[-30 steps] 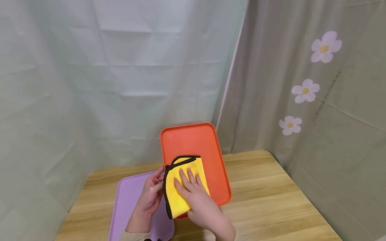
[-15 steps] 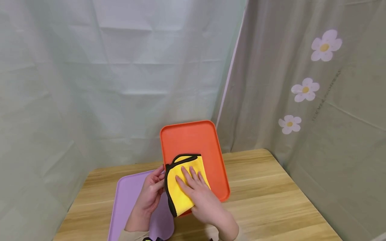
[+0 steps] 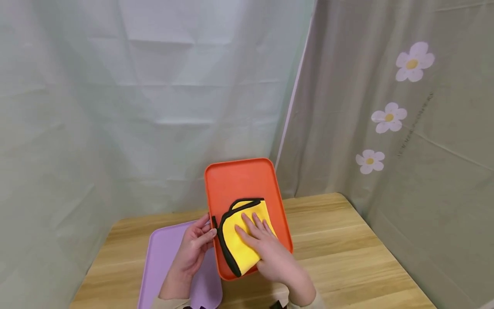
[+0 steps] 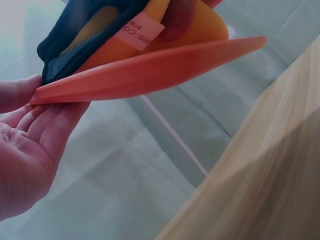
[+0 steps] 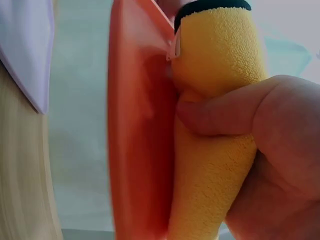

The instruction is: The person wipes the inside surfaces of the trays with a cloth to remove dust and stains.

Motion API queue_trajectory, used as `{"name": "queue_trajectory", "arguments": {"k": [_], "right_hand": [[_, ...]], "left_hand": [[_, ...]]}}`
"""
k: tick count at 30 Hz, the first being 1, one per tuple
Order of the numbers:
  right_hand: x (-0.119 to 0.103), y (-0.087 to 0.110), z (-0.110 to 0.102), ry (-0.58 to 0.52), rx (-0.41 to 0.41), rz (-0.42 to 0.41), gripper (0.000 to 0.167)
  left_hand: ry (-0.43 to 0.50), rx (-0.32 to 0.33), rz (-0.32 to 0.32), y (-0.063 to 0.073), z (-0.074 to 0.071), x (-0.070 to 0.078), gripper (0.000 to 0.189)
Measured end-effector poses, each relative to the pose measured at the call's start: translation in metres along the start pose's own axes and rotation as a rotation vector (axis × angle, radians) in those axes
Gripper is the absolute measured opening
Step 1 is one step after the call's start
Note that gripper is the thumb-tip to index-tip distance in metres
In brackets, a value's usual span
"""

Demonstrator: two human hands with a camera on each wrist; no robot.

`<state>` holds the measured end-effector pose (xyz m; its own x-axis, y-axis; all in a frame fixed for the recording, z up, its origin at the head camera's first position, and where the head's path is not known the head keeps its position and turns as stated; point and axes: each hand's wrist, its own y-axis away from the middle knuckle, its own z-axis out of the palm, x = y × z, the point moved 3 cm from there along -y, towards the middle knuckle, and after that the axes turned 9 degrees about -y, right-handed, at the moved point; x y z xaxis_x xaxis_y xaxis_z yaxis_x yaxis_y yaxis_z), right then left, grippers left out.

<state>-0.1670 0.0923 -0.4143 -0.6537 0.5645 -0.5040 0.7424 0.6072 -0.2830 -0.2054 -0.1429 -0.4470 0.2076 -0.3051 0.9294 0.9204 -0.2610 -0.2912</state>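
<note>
An orange tray is held tilted up, clear of the wooden table. My left hand pinches its left rim, thumb on top and fingers underneath. On the tray's inner face lies a folded yellow cloth with black edging; a small white label on it shows in the left wrist view. My right hand holds the cloth against the tray, fingers spread over the cloth's top. Its thumb digs into the cloth's near side in the right wrist view.
A purple tray lies on the wooden table at the left, partly below my left hand and the orange tray. Pale curtains stand behind the table, and a grey one with printed flowers runs along the right side.
My right hand has slid the cloth rightward across the orange tray, baring more of its lower left part. My left hand stays at the rim, its thumb now visible over it.
</note>
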Motion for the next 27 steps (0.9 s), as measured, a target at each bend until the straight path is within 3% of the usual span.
{"name": "queue_trajectory", "arguments": {"k": [9, 17, 27], "right_hand": [[0.014, 0.007, -0.008, -0.084, -0.015, 0.037, 0.119], [0.03, 0.013, -0.02, -0.188, 0.01, 0.109, 0.112], [0.037, 0.015, -0.029, -0.143, 0.062, 0.129, 0.107]], "left_hand": [[0.048, -0.001, 0.005, 0.001, 0.0, -0.001, 0.054], [0.044, -0.011, 0.03, -0.003, -0.001, -0.001, 0.062], [0.124, -0.022, 0.055, -0.005, 0.001, -0.001, 0.054]]}}
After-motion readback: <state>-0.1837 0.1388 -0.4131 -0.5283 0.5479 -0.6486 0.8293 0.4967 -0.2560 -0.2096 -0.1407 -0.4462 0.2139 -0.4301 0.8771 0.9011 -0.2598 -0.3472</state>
